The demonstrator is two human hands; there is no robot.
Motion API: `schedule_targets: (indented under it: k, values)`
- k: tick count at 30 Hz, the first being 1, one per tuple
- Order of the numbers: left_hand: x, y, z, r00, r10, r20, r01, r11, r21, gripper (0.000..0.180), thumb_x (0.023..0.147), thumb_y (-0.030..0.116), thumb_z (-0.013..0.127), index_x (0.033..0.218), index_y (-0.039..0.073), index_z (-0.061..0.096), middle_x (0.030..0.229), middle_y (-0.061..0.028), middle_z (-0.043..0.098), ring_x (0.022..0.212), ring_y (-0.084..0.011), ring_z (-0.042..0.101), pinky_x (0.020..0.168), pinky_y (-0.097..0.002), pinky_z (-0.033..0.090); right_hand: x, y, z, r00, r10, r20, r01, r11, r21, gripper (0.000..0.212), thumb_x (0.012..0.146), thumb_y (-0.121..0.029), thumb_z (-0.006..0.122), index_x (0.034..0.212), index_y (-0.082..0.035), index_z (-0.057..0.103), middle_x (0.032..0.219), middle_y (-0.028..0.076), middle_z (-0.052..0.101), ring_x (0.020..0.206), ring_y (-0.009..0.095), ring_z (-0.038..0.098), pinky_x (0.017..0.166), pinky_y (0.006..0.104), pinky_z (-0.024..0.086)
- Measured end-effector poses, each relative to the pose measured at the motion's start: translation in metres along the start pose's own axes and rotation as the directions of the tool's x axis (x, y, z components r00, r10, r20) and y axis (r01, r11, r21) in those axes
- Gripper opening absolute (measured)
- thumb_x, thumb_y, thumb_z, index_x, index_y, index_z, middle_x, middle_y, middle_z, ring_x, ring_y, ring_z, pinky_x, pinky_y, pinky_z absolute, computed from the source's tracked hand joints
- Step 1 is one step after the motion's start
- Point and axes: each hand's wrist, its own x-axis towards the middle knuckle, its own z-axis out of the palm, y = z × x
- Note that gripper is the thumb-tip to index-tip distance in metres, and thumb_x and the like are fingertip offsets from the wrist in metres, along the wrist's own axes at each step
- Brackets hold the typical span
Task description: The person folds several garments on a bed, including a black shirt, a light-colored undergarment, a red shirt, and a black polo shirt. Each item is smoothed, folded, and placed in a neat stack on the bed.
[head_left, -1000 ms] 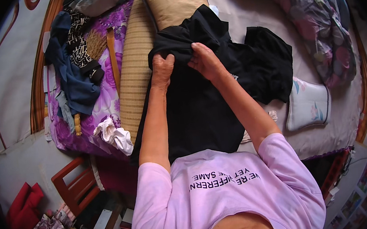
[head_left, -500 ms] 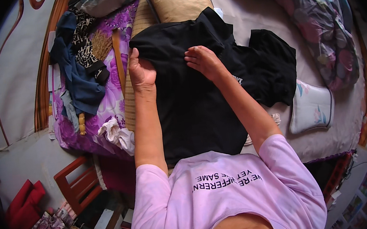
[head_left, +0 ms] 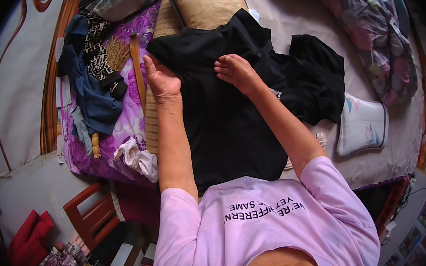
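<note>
A black T-shirt lies spread over the bed, with a sleeve out to the right and a small white print partly behind my right forearm. Along the shirt's upper left edge is my left hand, palm turned inward and thumb raised apart from the fingers. It is open, its fingertips against or just beside the black cloth. My right hand rests on or just over the upper middle of the shirt, open, fingers stretched toward the left. Neither hand grips the fabric visibly.
A tan pillow sits beyond the shirt. To the right are a small white pillow and a bunched floral quilt. Leftward lie blue clothing, a brush of straw and crumpled white cloth. A red-brown chair stands lower left.
My left thumb has come away from the shirt's left edge, and the hand has opened slightly. The upper left corner of the cloth has settled flatter. My right hand has barely moved.
</note>
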Motion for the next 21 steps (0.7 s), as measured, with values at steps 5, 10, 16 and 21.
schedule_targets:
  k: [5, 10, 16, 21]
  values:
    - [0.014, 0.025, -0.029, 1.000, 0.003, -0.031, -0.004, 0.999, -0.052, 0.037, 0.082, 0.035, 0.054, 0.104, 0.006, 0.057, 0.106, -0.0089, 0.058, 0.103, -0.0255, 0.051, 0.094, -0.0423, 0.034, -0.002, -0.003, 0.010, 0.998, -0.017, -0.065, 0.013, 0.998, -0.064, 0.025, 0.088, -0.020, 0.044, 0.107, -0.005, 0.048, 0.101, 0.008, 0.054, 0.088, 0.017, 0.056, 0.077, 0.0311, 0.048]
    - [0.024, 0.041, -0.031, 0.996, -0.056, -0.068, 0.063, 0.993, 0.102, 0.025, 0.081, 0.024, 0.057, 0.097, 0.004, 0.057, 0.097, -0.0085, 0.061, 0.091, -0.0234, 0.057, 0.086, -0.0389, 0.043, -0.001, -0.002, 0.011, 0.997, -0.009, -0.078, 0.003, 0.997, -0.083, 0.028, 0.088, -0.019, 0.044, 0.111, -0.005, 0.047, 0.104, 0.008, 0.054, 0.088, 0.016, 0.056, 0.076, 0.0303, 0.048]
    - [0.036, 0.066, -0.002, 0.987, -0.135, 0.082, 0.085, 0.892, 0.444, 0.022, 0.081, 0.008, 0.056, 0.101, 0.001, 0.055, 0.096, -0.0076, 0.060, 0.086, -0.0160, 0.058, 0.080, -0.0282, 0.047, -0.001, -0.002, 0.010, 0.997, -0.012, -0.074, 0.006, 0.997, -0.080, 0.026, 0.088, -0.019, 0.044, 0.110, -0.004, 0.048, 0.103, 0.008, 0.054, 0.089, 0.016, 0.056, 0.077, 0.0304, 0.047]
    - [0.050, 0.071, 0.006, 0.999, 0.027, 0.026, -0.036, 0.470, 0.882, 0.033, 0.079, 0.002, 0.057, 0.111, -0.002, 0.052, 0.091, -0.0016, 0.057, 0.079, -0.0074, 0.054, 0.072, -0.0197, 0.045, -0.001, -0.001, 0.009, 0.998, -0.017, -0.063, 0.012, 0.997, -0.081, 0.026, 0.087, -0.018, 0.044, 0.109, -0.004, 0.048, 0.103, 0.008, 0.054, 0.090, 0.017, 0.056, 0.078, 0.0308, 0.047]
